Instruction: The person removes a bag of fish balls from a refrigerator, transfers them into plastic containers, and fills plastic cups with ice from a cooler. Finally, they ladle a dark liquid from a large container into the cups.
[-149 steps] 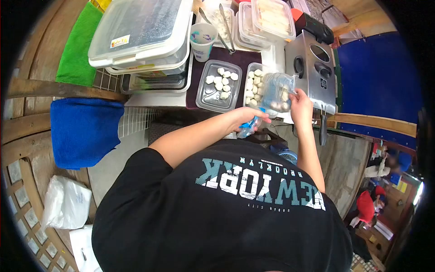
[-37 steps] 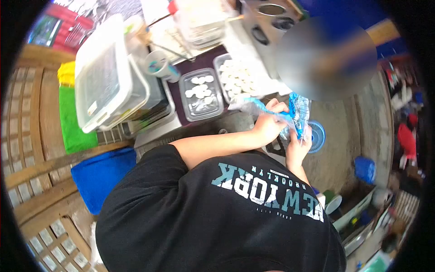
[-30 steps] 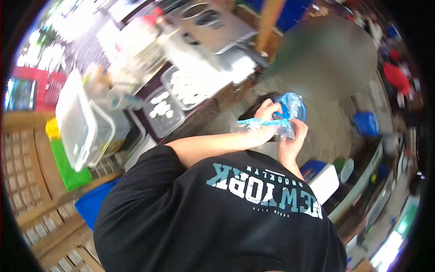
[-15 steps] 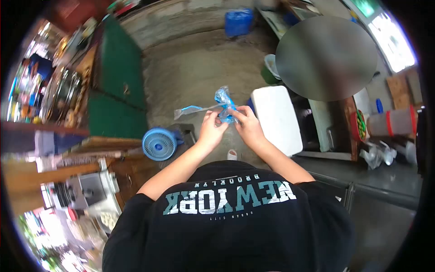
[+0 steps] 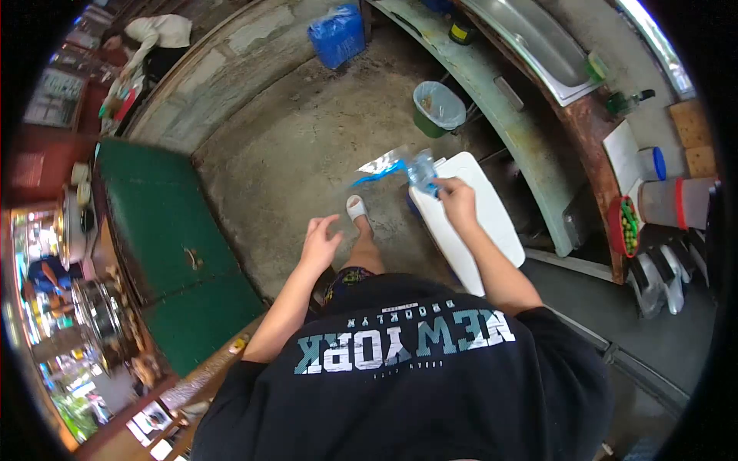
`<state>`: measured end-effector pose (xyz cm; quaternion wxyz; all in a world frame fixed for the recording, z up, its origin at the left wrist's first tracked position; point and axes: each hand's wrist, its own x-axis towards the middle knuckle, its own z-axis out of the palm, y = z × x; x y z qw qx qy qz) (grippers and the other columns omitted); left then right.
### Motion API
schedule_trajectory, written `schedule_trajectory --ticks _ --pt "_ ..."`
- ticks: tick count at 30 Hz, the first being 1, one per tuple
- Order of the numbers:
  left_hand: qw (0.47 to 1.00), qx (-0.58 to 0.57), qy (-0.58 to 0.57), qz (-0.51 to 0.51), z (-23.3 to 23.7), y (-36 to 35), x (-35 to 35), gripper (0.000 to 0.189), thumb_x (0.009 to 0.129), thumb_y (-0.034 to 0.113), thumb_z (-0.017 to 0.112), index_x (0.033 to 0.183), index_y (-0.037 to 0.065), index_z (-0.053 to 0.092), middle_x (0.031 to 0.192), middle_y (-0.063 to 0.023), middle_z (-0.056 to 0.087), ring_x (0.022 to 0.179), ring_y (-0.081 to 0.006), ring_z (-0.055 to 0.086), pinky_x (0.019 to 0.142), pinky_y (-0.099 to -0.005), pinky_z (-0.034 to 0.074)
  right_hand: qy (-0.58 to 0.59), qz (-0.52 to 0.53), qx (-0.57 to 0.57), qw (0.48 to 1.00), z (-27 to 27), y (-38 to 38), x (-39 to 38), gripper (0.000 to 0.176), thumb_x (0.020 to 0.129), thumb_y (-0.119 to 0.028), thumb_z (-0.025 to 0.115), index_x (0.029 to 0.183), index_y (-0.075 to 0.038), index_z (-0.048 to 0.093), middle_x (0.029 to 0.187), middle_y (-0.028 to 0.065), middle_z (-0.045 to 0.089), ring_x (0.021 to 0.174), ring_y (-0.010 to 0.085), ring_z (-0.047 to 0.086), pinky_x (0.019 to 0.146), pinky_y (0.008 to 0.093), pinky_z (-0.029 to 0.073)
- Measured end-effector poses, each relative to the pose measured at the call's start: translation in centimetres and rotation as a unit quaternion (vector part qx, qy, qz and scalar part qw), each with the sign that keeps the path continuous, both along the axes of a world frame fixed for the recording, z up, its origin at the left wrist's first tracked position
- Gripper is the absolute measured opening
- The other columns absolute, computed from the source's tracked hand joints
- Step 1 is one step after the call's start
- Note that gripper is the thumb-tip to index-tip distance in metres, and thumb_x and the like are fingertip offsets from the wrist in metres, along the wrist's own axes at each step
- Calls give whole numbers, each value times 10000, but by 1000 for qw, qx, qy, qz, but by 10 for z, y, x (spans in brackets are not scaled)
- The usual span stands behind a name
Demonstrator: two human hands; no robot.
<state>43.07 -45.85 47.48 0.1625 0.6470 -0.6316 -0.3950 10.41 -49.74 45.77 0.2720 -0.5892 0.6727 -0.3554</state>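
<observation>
A crumpled clear and blue plastic wrapper (image 5: 422,174) is pinched in the fingers of my right hand (image 5: 459,203). A loose strip of it with a blue band trails out to the left above the floor. Right below that hand is the white lid of a cooler box (image 5: 483,201). My left hand (image 5: 320,244) is raised on the other side, apart from the wrapper, with its fingers spread and nothing in them.
A green bin (image 5: 438,111) with a plastic liner stands ahead, beside a low counter (image 5: 492,107). A blue container (image 5: 337,37) is by the wall. Green cabinet doors (image 5: 165,230) are on the left. A person (image 5: 157,42) is beyond the low wall.
My left hand has let go of the wrapper and moved left and down. The right hand has carried it right, over the cooler. The view has turned, showing more of the bin and sink.
</observation>
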Motion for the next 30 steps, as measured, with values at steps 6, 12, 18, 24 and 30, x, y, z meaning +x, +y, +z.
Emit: schedule_trajectory --ticks 6,12,18,24,30 --pt "939 135 -297 -108 -102 -67 151 436 727 199 637 1143 90 566 1151 -196 473 1064 -369 486 906 -418 425 88 -165 90 978 -91 -126 -56 259 686 -36 610 920 -100 700 838 169 649 748 302 632 717 364 497" --pt "926 246 -284 -47 -117 -107 253 348 774 251 597 1070 68 587 1101 -190 520 1032 -354 506 886 -425 417 207 -218 175 938 -188 -279 -113 244 712 -80 597 925 -137 701 820 178 644 782 338 629 726 421 497" --pt "889 317 -329 -33 -167 -147 265 250 769 209 610 982 78 613 1022 -151 515 944 -335 531 839 -410 437 314 -190 251 896 -352 -421 -167 269 765 -84 568 1028 -124 615 879 178 644 834 364 621 750 441 503" --pt "859 415 -301 5 -215 -227 184 224 766 163 618 979 93 617 1011 -149 514 905 -318 544 805 -410 452 309 -191 271 891 -498 -520 -179 214 805 -63 512 1005 -71 585 1069 216 555 926 358 597 767 444 503" --pt "864 405 -297 43 -260 -275 144 213 773 175 627 971 98 620 995 -137 523 860 -287 552 770 -384 460 292 81 484 821 -674 -534 -205 268 844 -156 472 1065 -72 596 1086 173 582 960 363 588 820 471 472"
